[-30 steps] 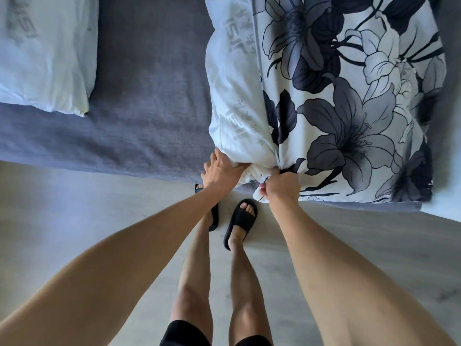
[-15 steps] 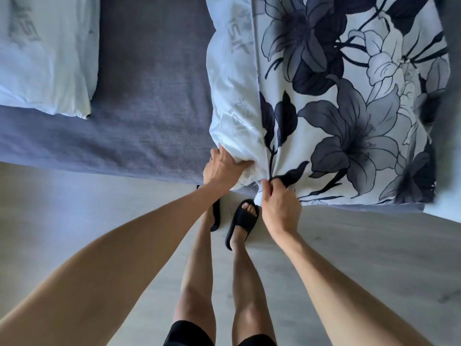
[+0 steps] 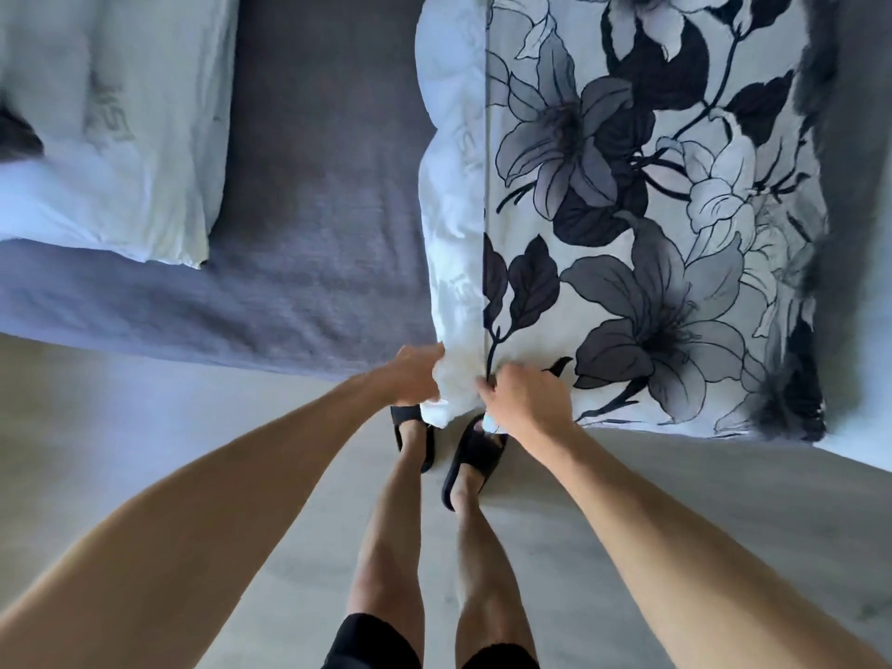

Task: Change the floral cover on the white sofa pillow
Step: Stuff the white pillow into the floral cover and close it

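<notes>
A white pillow (image 3: pixel 451 195) lies on the right part of the sofa, most of it inside a floral cover (image 3: pixel 642 210) printed with grey and black lilies. A strip of bare pillow sticks out along the cover's left edge. My left hand (image 3: pixel 412 379) grips the pillow's near corner, which hangs over the sofa's front edge. My right hand (image 3: pixel 523 403) pinches the cover's open edge right beside it. The two hands are almost touching.
A second white pillow (image 3: pixel 111 137) without a cover lies at the sofa's left. The grey sofa seat (image 3: pixel 318 210) shows between the two pillows. My feet in black slides (image 3: pixel 475 456) stand on the pale floor (image 3: pixel 145 427) just below the sofa's front edge.
The cover's open edge now lies straighter and further left along the pillow. My right hand has shifted up onto that edge; my left hand keeps hold of the pillow corner.
</notes>
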